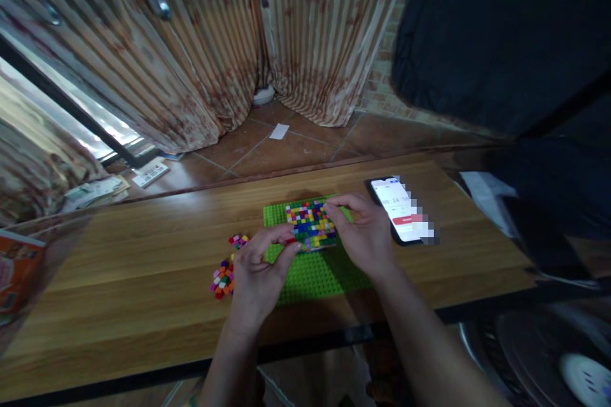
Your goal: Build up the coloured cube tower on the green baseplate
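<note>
A green studded baseplate [310, 280] lies on the wooden table, and a block of many small coloured bricks [312, 222] covers part of its far half. My left hand [260, 267] is at the near left corner of this block, thumb and fingers closed round a small red brick [289, 240]. At the block's far right edge is my right hand [363, 232], with its thumb and forefinger pinched together; whatever is between them is too small to make out. Loose coloured bricks [222, 280] lie in a pile left of the baseplate, partly hidden behind my left hand.
A lit phone [398, 206] showing a timer lies right of the baseplate. Bare wood of the table [143, 280] stretches to the left. Beyond the far edge are a tiled floor [248, 146] and striped curtains [205, 44]. An orange package [19, 270] is at far left.
</note>
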The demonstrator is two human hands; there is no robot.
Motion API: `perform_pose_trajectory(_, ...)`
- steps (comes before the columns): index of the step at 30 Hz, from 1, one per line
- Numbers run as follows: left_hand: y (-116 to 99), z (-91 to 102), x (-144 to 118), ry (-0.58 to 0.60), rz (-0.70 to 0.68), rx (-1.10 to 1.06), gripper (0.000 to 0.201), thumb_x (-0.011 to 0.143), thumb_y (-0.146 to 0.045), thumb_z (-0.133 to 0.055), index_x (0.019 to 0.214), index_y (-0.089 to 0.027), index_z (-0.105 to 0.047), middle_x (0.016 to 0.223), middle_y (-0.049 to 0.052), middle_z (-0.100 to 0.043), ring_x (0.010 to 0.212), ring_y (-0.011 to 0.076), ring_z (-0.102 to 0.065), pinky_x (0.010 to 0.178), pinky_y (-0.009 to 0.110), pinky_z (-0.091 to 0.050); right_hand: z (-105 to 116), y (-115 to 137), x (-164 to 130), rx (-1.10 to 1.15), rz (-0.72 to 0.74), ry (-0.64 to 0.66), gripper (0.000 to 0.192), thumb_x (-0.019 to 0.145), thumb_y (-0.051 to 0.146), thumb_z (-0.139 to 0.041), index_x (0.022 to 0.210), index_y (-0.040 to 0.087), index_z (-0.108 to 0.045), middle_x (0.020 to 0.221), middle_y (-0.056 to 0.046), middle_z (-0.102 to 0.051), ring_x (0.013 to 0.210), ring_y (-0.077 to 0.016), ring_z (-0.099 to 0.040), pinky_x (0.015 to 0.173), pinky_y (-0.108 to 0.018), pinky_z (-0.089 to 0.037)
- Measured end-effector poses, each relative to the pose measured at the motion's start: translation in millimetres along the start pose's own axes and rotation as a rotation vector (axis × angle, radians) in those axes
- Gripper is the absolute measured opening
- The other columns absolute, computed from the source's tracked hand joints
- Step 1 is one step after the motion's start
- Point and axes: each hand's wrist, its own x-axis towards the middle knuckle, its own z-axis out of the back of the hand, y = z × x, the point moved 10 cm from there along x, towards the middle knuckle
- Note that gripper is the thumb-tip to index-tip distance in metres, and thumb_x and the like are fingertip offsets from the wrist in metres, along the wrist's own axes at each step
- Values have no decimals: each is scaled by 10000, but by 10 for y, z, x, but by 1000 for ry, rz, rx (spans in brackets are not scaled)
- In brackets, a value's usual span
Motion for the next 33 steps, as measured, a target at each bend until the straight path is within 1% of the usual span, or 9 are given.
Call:
perform_pose_trajectory(5, -100, -26, -10, 14, -26, 42, 108, 827, -291, -696, 907, -228, -733, 861, 9, -742, 775, 151, -684, 770, 298, -572, 42, -35, 7, -3, -5, -1, 157, 855, 299, -578, 811, 230, -712, 872, -19, -734, 846, -175, -663, 798, -320, -491)
perform_pose_trajectory(10, -293, -49, 71, 74, -45, 105, 132, 876, -229, -603, 880, -221, -734, 912, 31, -741, 851, 161, -689, 819, 306, -563, 105, -285, 39, -22, -85, 0, 197, 854, 340, -566, 845, 219, -722, 905, -47, -725, 860, -194, -655, 806, -344, -490)
perform_pose_trajectory(12, -374, -96, 119, 112, -61, 147, 163, 889, -200, -564, 878, -214, -726, 938, 40, -738, 870, 160, -691, 820, 297, -558, 100, -386, 45, -51, -135, 25, 232, 859, 365, -560, 882, 207, -728, 930, -65, -718, 836, -196, -650, 785, -346, -492)
perform_pose_trajectory(14, -433, -196, 156, 176, -81, 201, 173, 887, -168, -548, 882, -213, -715, 939, 39, -736, 880, 158, -695, 820, 289, -555, 75, -429, 48, -88, -163, 62, 255, 863, 374, -558, 921, 195, -730, 948, -80, -712, 823, -198, -643, 768, -344, -490)
perform_pose_trajectory(18, -469, -401, 189, 261, -96, 321, 175, 848, -106, -574, 937, -210, -682, 923, 32, -740, 846, 157, -708, 808, 292, -562, 11, -357, 54, -130, -148, 121, 243, 862, 350, -573, 949, 188, -732, 964, -97, -707, 873, -214, -639, 785, -349, -482)
perform_pose_trajectory(21, -473, -509, 203, 308, -81, 407, 188, 828, -91, -590, 964, -201, -658, 928, 38, -746, 838, 162, -715, 802, 300, -569, -2, -305, 68, -99, -124, 118, 223, 868, 330, -572, 950, 195, -730, 979, -94, -709, 904, -208, -637, 821, -347, -477)
perform_pose_trajectory(24, -514, -586, 232, 378, -78, 512, 181, 823, -75, -575, 939, -193, -648, 908, 44, -745, 840, 166, -715, 779, 280, -558, -5, -333, 82, -84, -127, 112, 226, 866, 340, -575, 946, 195, -728, 959, -94, -712, 890, -207, -637, 811, -342, -479)
perform_pose_trajectory(29, -588, -677, 317, 484, -80, 739, 139, 825, -100, -565, 890, -196, -642, 803, 37, -727, 757, 173, -698, 721, 261, -517, -7, -352, 93, -75, -94, 113, 206, 865, 339, -580, 933, 210, -727, 948, -82, -716, 883, -200, -644, 812, -337, -479)
perform_pose_trajectory(33, -569, -800, 373, 574, -88, 905, 188, 825, -99, -532, 966, -177, -628, 807, 72, -721, 793, 216, -702, 734, 296, -512, -6, -341, 79, -79, -107, 149, 195, 867, 326, -590, 936, 204, -726, 967, -99, -709, 868, -209, -644, 793, -345, -478)
